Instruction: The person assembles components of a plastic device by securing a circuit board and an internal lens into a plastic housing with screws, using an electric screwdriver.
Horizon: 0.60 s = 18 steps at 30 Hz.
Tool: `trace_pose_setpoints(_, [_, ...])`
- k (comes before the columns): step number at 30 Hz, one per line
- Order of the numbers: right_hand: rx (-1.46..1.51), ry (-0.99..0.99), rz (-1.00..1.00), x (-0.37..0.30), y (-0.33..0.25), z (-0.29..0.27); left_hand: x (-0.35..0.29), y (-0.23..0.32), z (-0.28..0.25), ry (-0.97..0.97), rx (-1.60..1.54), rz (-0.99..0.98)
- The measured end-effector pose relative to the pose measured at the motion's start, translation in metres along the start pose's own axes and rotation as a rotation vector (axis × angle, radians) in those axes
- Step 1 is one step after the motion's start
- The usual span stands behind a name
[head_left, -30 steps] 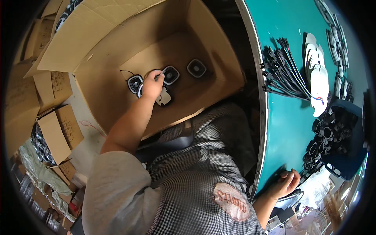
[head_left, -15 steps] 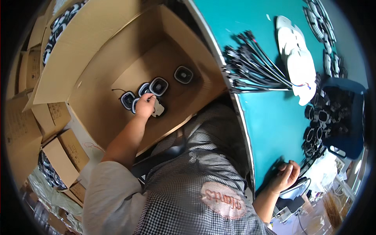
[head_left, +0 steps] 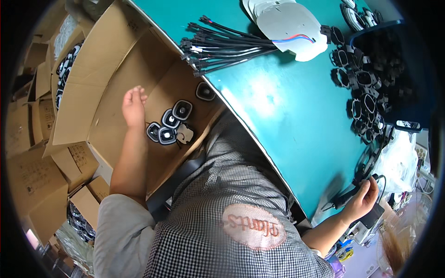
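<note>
A green counter (head_left: 296, 116) fills the upper right, carrying a bundle of black cables (head_left: 222, 46), white flat discs (head_left: 287, 18) and a heap of black ring-shaped parts (head_left: 366, 88) beside a dark blue bin (head_left: 408, 69). To its left an open cardboard box (head_left: 92, 88) sits lower down, flaps spread. On the box floor lie small speakers (head_left: 169, 125): squarish, black-rimmed with pale centres, four clustered and touching, a fifth (head_left: 204, 91) apart near the counter edge.

The left hand (head_left: 133, 106) hangs inside the box just left of the cluster, fingers loosely together, holding nothing and touching no speaker. The right hand (head_left: 364, 199) is at the counter's near right edge, curled around a dark tool (head_left: 345, 199) with a cable.
</note>
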State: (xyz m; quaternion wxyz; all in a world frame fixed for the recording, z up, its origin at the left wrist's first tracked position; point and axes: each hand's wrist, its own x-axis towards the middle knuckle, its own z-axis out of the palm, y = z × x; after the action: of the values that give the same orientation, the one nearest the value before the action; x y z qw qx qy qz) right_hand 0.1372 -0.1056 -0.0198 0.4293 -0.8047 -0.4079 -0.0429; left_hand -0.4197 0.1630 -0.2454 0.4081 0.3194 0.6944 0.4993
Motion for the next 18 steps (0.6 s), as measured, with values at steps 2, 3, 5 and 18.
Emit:
trace_pose_setpoints(2, [-0.106,0.043,0.020,0.002,0.018,-0.016,-0.011,0.027,0.011,0.014,-0.033,0.106])
trace_pose_setpoints(3, [-0.103,0.037,0.021,0.001,0.025,-0.025,-0.015,0.037,0.015,0.019,-0.029,0.106])
trace_pose_setpoints(5, [-0.160,-0.006,0.061,0.000,0.037,-0.033,-0.020,0.047,0.022,-0.042,-0.010,0.170])
trace_pose_setpoints(18, [-0.156,0.016,-0.106,0.009,0.016,-0.034,-0.067,-0.011,0.029,-0.172,0.007,-0.001])
